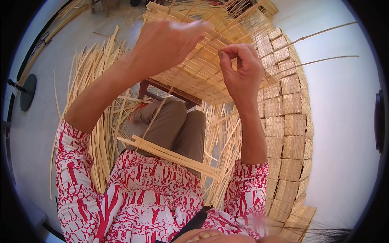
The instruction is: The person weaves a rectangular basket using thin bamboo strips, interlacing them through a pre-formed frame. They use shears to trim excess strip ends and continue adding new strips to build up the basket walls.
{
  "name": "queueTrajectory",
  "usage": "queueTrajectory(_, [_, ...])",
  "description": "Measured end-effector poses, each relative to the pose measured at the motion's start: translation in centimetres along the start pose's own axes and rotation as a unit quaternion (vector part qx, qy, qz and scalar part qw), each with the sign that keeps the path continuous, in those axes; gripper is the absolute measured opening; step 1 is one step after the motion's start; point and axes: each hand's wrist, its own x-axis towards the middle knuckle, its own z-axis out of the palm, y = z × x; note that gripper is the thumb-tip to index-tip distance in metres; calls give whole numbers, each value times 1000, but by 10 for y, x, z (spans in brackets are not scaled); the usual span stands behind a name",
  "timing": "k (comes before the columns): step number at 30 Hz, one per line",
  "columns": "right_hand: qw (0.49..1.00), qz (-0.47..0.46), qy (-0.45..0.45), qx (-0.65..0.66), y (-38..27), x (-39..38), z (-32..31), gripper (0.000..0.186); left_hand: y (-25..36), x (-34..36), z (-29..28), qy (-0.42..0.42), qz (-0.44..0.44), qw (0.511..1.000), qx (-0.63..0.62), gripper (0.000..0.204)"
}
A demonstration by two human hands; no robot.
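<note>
A partly woven basket of pale bamboo-like strips sits in front of me on a dark wooden stool, loose strip ends sticking out from its upper edge. My left hand is over the basket's left upper side, its fingers smeared by motion. At the right upper edge, my right hand is closed, thumb and forefinger pinched on a thin strip. Long thin strips reach out to the right past this hand. Across my lap lies a small bunch of flat strips.
Loose strips are heaped on the floor to the left, and more strips lie to the right of my knees. Finished-looking woven boxes are stacked along the right against a pale wall. A round dark base stands at far left.
</note>
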Motion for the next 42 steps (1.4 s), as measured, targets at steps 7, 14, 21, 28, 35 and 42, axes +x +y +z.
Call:
queueTrajectory(7, [984, -75, 3, -163, 5, 8, 7, 9, -5, 37, 24, -79, -14, 995, 65, 12])
queueTrajectory(14, [977, -105, -16, -186, 8, 10, 3, 9, -9, 35, 27, -63, -21, 998, -2, 20])
queueTrajectory(21, [967, -114, -40, -223, -2, 14, 3, 11, -10, 33, 22, -37, -7, 999, -30, 20])
queueTrajectory(28, [958, -113, -48, -258, -9, 14, 4, 12, -9, 32, 28, -7, 9, 1000, -15, 17])
queueTrajectory(35, [960, -128, -36, -246, 4, 10, -2, 13, 0, 39, 18, -78, -42, 996, -2, 24])
queueTrajectory(42, [948, -158, -29, -273, 2, 7, 4, 11, 2, 39, 19, -67, -17, 997, -26, 17])
